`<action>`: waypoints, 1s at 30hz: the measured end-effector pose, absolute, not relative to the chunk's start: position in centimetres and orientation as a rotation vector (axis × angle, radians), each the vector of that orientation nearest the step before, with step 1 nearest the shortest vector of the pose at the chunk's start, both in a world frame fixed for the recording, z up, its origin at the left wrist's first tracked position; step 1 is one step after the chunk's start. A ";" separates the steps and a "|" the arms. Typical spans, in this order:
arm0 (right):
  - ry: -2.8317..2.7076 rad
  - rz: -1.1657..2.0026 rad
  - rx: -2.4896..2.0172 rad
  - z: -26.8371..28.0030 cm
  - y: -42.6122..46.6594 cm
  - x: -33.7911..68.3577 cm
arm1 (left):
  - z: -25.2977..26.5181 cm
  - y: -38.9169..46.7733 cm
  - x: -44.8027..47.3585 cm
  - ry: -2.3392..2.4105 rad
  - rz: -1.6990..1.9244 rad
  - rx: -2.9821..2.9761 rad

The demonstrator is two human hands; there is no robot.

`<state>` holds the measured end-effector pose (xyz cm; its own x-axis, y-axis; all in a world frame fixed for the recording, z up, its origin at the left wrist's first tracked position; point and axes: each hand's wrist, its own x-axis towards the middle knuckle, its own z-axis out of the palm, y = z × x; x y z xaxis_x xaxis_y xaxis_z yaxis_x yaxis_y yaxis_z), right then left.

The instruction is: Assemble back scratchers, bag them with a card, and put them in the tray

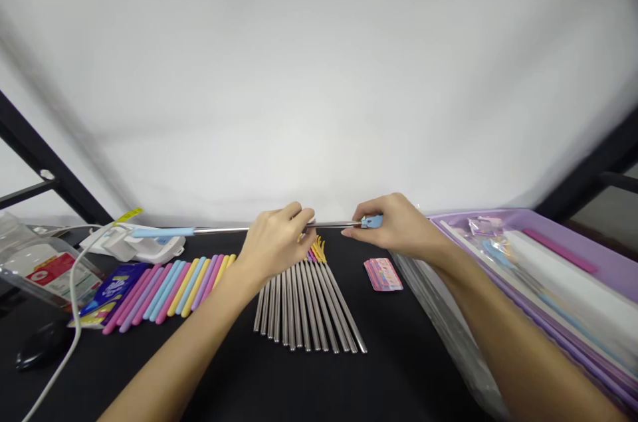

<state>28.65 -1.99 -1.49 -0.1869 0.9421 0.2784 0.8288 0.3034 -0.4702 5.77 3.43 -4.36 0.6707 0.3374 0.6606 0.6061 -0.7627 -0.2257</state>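
Observation:
My left hand [280, 239] is closed around the metal shaft of a long back scratcher [219, 230], held level near the back of the table. Its light blue handle [162, 232] points left. At the other end, my right hand [381, 226] pinches the shaft beside the light blue head [371, 221]. Under and in front of my left hand lies a fan of shiny metal rods [309, 306], with yellow and other coloured ends [318, 249] partly hidden by my fingers. A row of pink, purple, blue and yellow handles [169, 286] lies left of my forearm.
Pink printed cards [383, 274] lie right of the rods. Clear plastic sleeves [438, 316] lie beside a purple bin [478, 214]. At left are a power strip [154, 249], white cable [74, 289], clear bottle [50, 272], blue packet [109, 289] and black mouse [42, 344].

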 end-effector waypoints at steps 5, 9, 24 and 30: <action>-1.955 0.234 -1.687 -1.0 -2.6 32.0 | -3.6 5.5 2.2 -0.908 -0.647 -2.394; -1.932 0.180 -1.748 -1.3 -2.6 32.9 | -4.2 6.5 0.5 -1.183 -0.486 -2.354; -1.990 0.100 -1.781 -2.2 -1.7 32.5 | -4.3 6.9 -0.3 -0.848 -0.548 -2.990; -2.010 0.105 -1.850 -1.8 -1.9 32.5 | -6.0 6.3 0.8 -0.760 -0.718 -2.880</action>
<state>32.48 -1.94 -1.84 -0.0397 0.9696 0.2413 0.9391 0.1187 -0.3225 0.81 6.26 -6.05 0.7674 0.4475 0.4591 0.4840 -0.8740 0.0429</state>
